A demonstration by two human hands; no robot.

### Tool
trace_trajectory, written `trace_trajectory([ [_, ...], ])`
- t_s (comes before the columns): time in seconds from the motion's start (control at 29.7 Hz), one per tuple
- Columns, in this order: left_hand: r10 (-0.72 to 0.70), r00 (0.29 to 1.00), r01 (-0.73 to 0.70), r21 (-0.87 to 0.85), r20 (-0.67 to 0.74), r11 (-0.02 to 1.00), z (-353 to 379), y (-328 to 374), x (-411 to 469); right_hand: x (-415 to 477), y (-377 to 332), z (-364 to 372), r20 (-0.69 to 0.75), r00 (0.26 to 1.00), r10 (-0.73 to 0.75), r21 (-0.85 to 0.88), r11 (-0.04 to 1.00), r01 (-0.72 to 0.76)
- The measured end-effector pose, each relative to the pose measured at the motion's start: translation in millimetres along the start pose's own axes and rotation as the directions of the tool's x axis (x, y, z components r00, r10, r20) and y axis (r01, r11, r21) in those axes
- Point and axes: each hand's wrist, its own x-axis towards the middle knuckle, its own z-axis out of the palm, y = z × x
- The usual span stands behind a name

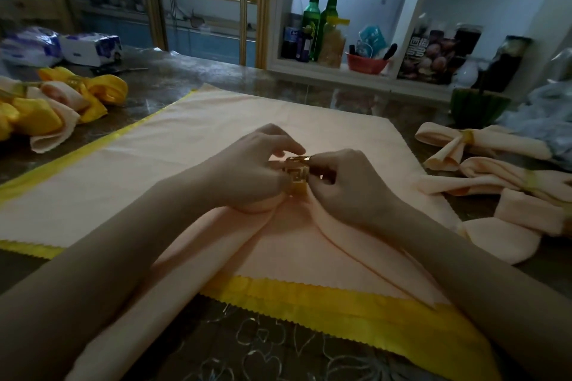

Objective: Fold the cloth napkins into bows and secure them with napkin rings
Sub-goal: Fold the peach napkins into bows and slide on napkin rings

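While both hands meet over the middle of the worktop (235,77), the left hand (257,167) curls its fingers and thumb round a gold ring (296,178), and the right hand (349,185) pinches the same ring from the other side. The ring stands on the gathered middle of a peach napkin (294,244), whose two folded ends fan out toward the person, one under each forearm. How much cloth is inside the ring cannot be told, since the fingers hide it. Under this napkin lies a flat napkin (201,139), peach with a yellow edge, spread open. To the right, peach bows (483,145) lie on the worktop, with rings round their middles. To the left lies a pile (62,111) of yellow and peach ones. Behind, a shelf (325,71) holds two green bottles (312,18) and a red bowl (366,63).
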Motion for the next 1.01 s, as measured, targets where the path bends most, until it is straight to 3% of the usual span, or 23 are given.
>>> trace_trajectory([
  [0.17, 0.028, 1.000, -0.025, 0.173, -0.013, 0.985, 3, 2, -1, -2, 5, 1, -0.059, 0.998, -0.009, 0.044, 0.999, 0.011],
  [0.37, 0.037, 0.999, -0.034, 0.165, -0.014, 0.986, -8, 6, -3, -4, -4, -2, -0.070, 0.993, 0.100, 0.366, 0.928, -0.068],
  [0.44, 0.049, 0.999, -0.046, 0.150, -0.016, 0.988, -10, 7, -3, -7, -5, 0, -0.098, 0.992, 0.074, 0.313, 0.949, -0.040],
  [0.51, 0.069, 0.997, -0.066, 0.133, -0.023, 0.989, -11, 8, -5, -12, -7, 1, -0.185, 0.981, -0.050, 0.128, 0.989, 0.075],
  [0.61, 0.112, 0.992, -0.107, 0.089, -0.051, 0.990, -10, 8, -5, -15, -2, 1, -0.268, 0.932, -0.245, -0.079, 0.969, 0.232],
  [0.74, 0.158, 0.983, -0.150, 0.090, -0.091, 0.985, -7, 4, -6, -16, -8, 3, -0.302, 0.953, -0.028, 0.166, 0.983, 0.081],
  [0.84, 0.209, 0.975, -0.191, 0.204, -0.072, 0.960, -3, 3, -4, -15, -13, 1, -0.249, 0.965, 0.078, 0.251, 0.968, -0.014],
  [1.01, 0.189, 0.982, -0.183, 0.177, -0.020, 0.967, -2, -4, -2, -14, -18, -3, -0.083, 0.974, 0.211, 0.454, 0.878, -0.152],
])
